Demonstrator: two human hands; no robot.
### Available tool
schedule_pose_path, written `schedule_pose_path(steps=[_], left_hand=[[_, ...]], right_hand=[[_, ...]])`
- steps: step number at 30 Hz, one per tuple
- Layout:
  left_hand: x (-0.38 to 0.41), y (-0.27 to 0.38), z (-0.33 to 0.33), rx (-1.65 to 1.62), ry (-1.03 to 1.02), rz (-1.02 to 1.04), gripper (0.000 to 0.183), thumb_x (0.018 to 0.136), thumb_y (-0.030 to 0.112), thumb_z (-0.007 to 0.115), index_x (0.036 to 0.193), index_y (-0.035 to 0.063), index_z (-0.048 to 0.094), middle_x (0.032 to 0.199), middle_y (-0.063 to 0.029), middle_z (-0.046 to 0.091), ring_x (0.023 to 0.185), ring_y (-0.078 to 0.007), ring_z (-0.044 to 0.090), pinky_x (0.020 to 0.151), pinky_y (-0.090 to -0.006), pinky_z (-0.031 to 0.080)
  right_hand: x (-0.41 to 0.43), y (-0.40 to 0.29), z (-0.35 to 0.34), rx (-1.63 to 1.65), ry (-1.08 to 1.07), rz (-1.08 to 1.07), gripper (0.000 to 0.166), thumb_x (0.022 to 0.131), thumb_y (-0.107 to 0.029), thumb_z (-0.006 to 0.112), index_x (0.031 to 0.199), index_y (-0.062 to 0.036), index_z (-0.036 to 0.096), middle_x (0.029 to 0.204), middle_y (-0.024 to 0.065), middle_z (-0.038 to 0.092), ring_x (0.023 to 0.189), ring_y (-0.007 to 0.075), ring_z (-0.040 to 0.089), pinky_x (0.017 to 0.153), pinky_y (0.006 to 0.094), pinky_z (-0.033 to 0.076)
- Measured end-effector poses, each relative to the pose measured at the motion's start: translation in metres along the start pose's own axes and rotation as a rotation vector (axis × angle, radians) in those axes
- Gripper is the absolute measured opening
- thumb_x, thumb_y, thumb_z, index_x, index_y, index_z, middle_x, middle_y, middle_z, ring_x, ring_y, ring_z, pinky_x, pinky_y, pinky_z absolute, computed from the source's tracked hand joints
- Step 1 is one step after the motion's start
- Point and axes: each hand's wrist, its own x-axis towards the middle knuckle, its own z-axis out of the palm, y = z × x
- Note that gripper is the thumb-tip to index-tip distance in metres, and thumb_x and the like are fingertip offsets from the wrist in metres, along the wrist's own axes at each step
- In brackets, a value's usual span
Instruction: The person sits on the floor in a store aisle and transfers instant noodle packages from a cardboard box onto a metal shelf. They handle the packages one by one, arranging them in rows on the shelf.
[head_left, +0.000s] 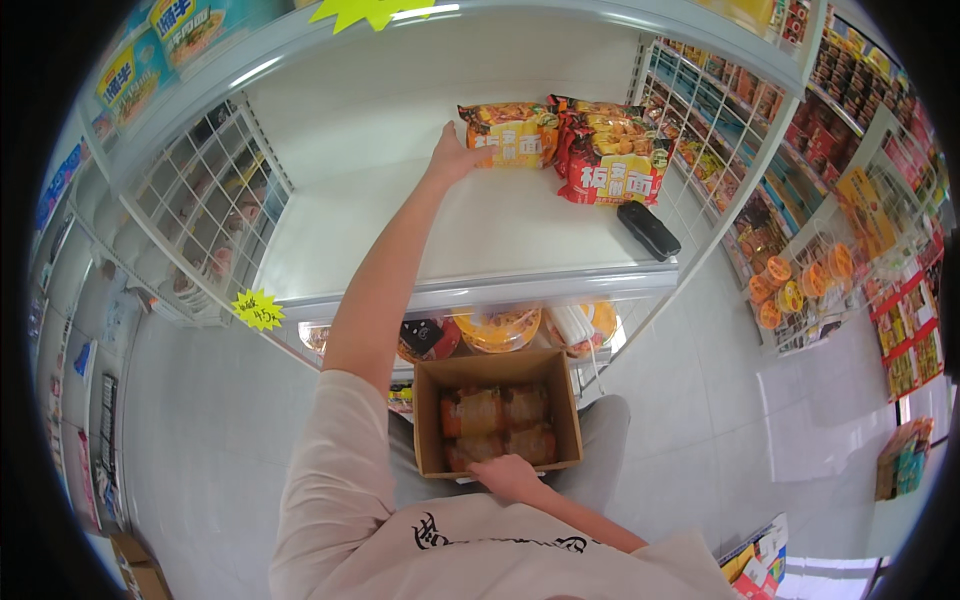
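Note:
My left hand reaches onto the white shelf, its thumb over the front of an orange instant noodle packet and its fingers along the left edge. That packet stands upright towards the back. Right beside it are several red noodle packets, grouped near the side grid. Low in front of my body, an open cardboard box rests between my legs. Several orange packets lie inside, in shadow. My right hand grips the box's near rim; its fingertips are partly hidden.
A black oblong object lies at the shelf's front right corner. White wire grids bound both sides. Below stand round noodle tubs. An upper shelf edge overhangs the space. A yellow price tag sticks out at front left.

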Motion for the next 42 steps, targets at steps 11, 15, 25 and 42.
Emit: schedule_pose_path(steps=[11,15,25,42], left_hand=[[-0.005,0.018,-0.002,-0.225,0.036,0.051,0.05,0.073,0.022,0.086,0.11,-0.0008,0.063,0.101,-0.0096,0.072,0.094,-0.0201,0.069,0.086,-0.0339,0.054],[-0.046,0.047,-0.034,-0.22,0.12,0.248,0.036,0.083,0.018,0.079,0.108,-0.0002,0.063,0.096,-0.0108,0.071,0.085,-0.0155,0.066,0.078,-0.0309,0.053],[-0.324,0.076,-0.131,-0.369,0.312,0.201,0.05,0.096,0.005,0.06,0.142,0.0021,0.042,0.124,-0.0085,0.056,0.109,-0.0126,0.055,0.093,-0.0293,0.048],[-0.501,-0.061,-0.046,0.211,-0.437,-0.248,0.033,0.097,0.028,0.06,0.12,0.0046,0.062,0.097,-0.0168,0.071,0.087,-0.0349,0.068,0.076,-0.0429,0.054]], right_hand=[[-0.002,-0.008,-0.016,0.027,-0.052,0.049,0.024,0.094,-0.031,0.054,0.105,-0.0138,0.065,0.087,0.0157,0.071,0.08,0.0384,0.069,0.07,0.0508,0.054],[-0.004,0.0,-0.003,0.023,0.0,0.043,0.025,0.095,-0.032,0.053,0.106,-0.0136,0.066,0.087,0.0153,0.071,0.081,0.0382,0.069,0.071,0.051,0.055],[-0.007,-0.01,-0.053,1.106,0.438,0.027,0.083,0.081,-0.009,0.08,0.15,-0.0065,0.035,0.144,0.009,0.048,0.129,0.0242,0.051,0.104,0.039,0.044],[0.027,0.09,-0.066,0.506,0.276,0.612,0.059,0.084,-0.053,0.07,0.097,0.0049,0.071,0.091,0.0237,0.071,0.093,0.0367,0.07,0.082,0.0409,0.054]])
